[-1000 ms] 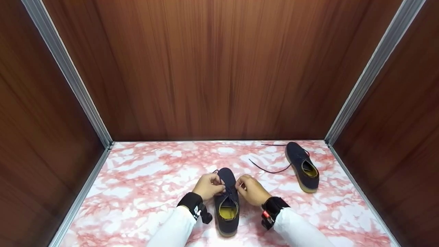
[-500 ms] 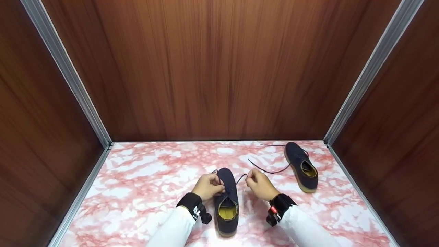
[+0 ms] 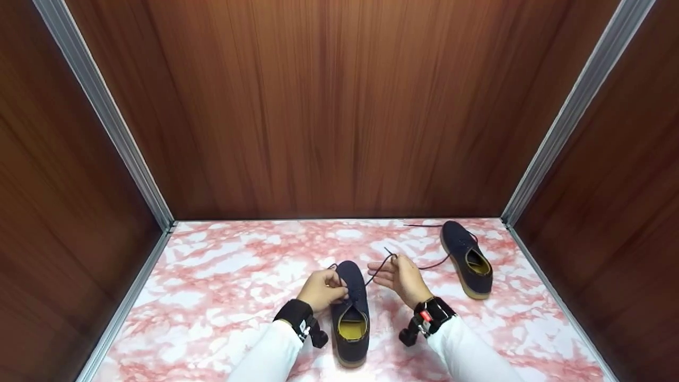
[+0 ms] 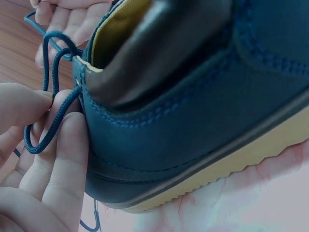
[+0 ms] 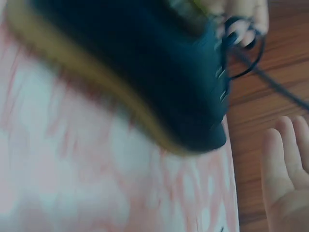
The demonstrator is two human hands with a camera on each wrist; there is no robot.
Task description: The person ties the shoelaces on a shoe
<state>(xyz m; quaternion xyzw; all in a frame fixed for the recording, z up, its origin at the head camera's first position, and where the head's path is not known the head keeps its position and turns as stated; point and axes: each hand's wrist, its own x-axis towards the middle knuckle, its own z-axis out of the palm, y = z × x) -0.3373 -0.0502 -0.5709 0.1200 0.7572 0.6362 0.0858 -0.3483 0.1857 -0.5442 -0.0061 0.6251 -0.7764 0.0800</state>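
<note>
The near shoe [image 3: 353, 326] sits sole down on the marbled tabletop [image 3: 212, 297], toe pointing away from the person. At the left side of the near shoe, by its eyelets, the left hand [image 3: 321, 289] pinches a lace loop [image 4: 60, 116] between thumb and fingers. To the right of the near shoe, apart from it, the right hand [image 3: 406, 278] seems to nip the free lace [image 5: 277, 86] between thumb and forefinger, its other fingers straight; the pinch itself is tiny in the head view and out of sight in the right wrist view. Beyond the near shoe and to its right stands the far shoe [image 3: 467, 260], its trailing lace [image 3: 437, 264] running back toward the near shoe and passing behind the right hand.

The likeliest trouble is the loop collapsing: a hard tug on the free lace could drag it through the light pinch at the near shoe. The free lace could also slip loose, since only fingertips appear to hold it. A sideways pull might skew the near shoe, and the right hand, closing carelessly, could catch the trailing lace too
</note>
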